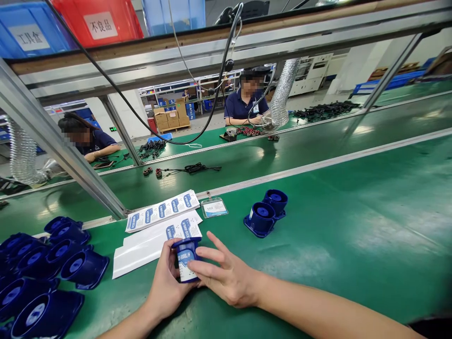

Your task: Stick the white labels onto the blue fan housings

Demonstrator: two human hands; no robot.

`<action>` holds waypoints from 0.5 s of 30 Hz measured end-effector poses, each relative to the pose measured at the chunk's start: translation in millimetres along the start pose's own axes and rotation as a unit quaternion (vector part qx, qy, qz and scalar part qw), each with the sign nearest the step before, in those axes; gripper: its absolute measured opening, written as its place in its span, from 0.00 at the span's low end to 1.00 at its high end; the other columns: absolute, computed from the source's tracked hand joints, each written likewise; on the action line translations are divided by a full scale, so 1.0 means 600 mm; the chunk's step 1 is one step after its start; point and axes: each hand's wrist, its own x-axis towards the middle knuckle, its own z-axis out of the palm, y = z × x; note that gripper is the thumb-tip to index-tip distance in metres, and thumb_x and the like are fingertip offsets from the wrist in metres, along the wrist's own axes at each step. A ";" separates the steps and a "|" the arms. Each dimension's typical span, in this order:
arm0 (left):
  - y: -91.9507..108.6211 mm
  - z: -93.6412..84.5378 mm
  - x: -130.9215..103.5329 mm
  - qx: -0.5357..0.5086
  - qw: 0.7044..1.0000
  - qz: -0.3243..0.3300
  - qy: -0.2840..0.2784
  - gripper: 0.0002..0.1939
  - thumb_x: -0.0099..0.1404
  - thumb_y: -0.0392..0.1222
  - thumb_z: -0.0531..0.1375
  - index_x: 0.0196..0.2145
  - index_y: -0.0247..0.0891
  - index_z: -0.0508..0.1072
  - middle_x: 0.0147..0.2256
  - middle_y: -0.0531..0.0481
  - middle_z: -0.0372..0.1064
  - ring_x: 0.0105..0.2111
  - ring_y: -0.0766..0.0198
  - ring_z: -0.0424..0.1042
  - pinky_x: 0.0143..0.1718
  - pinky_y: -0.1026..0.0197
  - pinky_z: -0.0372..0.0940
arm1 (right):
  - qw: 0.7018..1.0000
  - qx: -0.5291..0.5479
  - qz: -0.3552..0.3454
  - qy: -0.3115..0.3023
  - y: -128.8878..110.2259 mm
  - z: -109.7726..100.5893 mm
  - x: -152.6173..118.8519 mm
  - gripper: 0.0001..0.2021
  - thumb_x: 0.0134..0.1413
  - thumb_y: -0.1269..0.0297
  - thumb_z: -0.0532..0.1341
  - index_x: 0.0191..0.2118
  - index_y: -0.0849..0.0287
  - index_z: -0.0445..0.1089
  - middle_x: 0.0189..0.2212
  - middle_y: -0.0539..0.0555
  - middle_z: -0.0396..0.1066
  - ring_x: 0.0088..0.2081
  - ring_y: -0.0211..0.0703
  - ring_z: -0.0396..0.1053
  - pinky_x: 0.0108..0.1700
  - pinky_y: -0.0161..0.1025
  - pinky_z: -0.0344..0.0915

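From the head view I record: label sheets [160, 213] lie on the counter [335, 249]. On their near side, my left hand [165, 287] grasps a labelled blue cup [183, 259]; my right hand [229, 278], fingers spread, touches its label. Left of the sheets stand many unheld cups [86, 268]; right, a badge [214, 207] and, farther, two joined-looking cups [264, 219].

Hands [231, 282]: two. Held cup [184, 256]: one. Right cups [264, 225]: two. Left cups [86, 273]: nine at least, pile cut off by frame edge. Badge [214, 208]: one. Shelf bins [125, 26]: three, one red. Ducts [283, 99]: two. Co-workers [242, 106] across: two.
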 end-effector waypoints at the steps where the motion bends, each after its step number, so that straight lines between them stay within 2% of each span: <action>1: -0.001 -0.002 0.002 0.002 1.000 0.001 -0.004 0.52 0.44 0.34 0.82 0.58 0.48 0.58 0.58 0.43 0.70 0.62 0.50 0.70 0.54 0.60 0.73 | 1.000 0.009 -0.015 0.006 0.003 -0.002 0.001 0.10 0.69 0.75 0.61 0.41 0.64 0.82 0.50 0.53 0.80 0.63 0.50 0.62 0.79 0.64 0.41; 4: -0.005 -0.010 0.011 0.002 1.000 -0.004 0.024 0.52 0.47 0.44 0.82 0.61 0.45 0.57 0.60 0.38 0.69 0.62 0.45 0.71 0.59 0.53 0.73 | 0.994 0.034 -0.101 0.008 0.011 -0.012 0.004 0.09 0.67 0.73 0.63 0.41 0.58 0.83 0.55 0.50 0.79 0.65 0.49 0.63 0.77 0.57 0.54; 6: -0.007 -0.013 0.015 0.004 0.999 -0.007 0.050 0.52 0.52 0.54 0.79 0.64 0.43 0.57 0.64 0.34 0.65 0.64 0.41 0.69 0.63 0.48 0.71 | 0.992 0.038 -0.117 -0.026 0.013 -0.015 0.002 0.10 0.67 0.68 0.65 0.50 0.53 0.82 0.60 0.52 0.75 0.68 0.50 0.61 0.74 0.55 0.58; 9: -0.020 -0.011 0.009 0.018 0.999 -0.001 0.034 0.50 0.59 0.63 0.73 0.70 0.43 0.57 0.69 0.35 0.61 0.69 0.39 0.62 0.68 0.44 0.66 | 0.994 0.025 -0.045 -0.100 0.013 -0.010 -0.005 0.19 0.70 0.61 0.65 0.63 0.41 0.73 0.65 0.58 0.69 0.70 0.50 0.59 0.72 0.60 0.60; 11: -0.034 -0.009 0.002 0.035 0.999 0.021 0.004 0.53 0.59 0.71 0.69 0.72 0.43 0.57 0.68 0.36 0.64 0.71 0.37 0.59 0.66 0.44 0.68 | 0.989 0.028 -0.026 -0.140 0.016 -0.006 -0.008 0.23 0.70 0.59 0.64 0.66 0.38 0.68 0.64 0.58 0.69 0.65 0.49 0.66 0.67 0.55 0.65; 13: -0.048 -0.012 0.001 0.092 0.993 0.072 -0.016 0.52 0.60 0.76 0.63 0.71 0.43 0.59 0.65 0.37 0.68 0.68 0.36 0.62 0.60 0.44 0.73 | 0.981 0.042 0.021 -0.188 0.023 -0.012 -0.009 0.31 0.65 0.53 0.66 0.71 0.42 0.62 0.58 0.58 0.73 0.53 0.49 0.73 0.56 0.47 0.72; 15: -0.051 -0.023 0.011 0.209 0.970 0.125 0.009 0.42 0.69 0.71 0.58 0.70 0.44 0.61 0.61 0.37 0.70 0.61 0.40 0.71 0.53 0.46 0.75 | 0.962 0.043 0.132 -0.235 0.032 -0.032 -0.006 0.42 0.55 0.46 0.69 0.72 0.50 0.59 0.48 0.58 0.75 0.43 0.52 0.74 0.46 0.48 0.73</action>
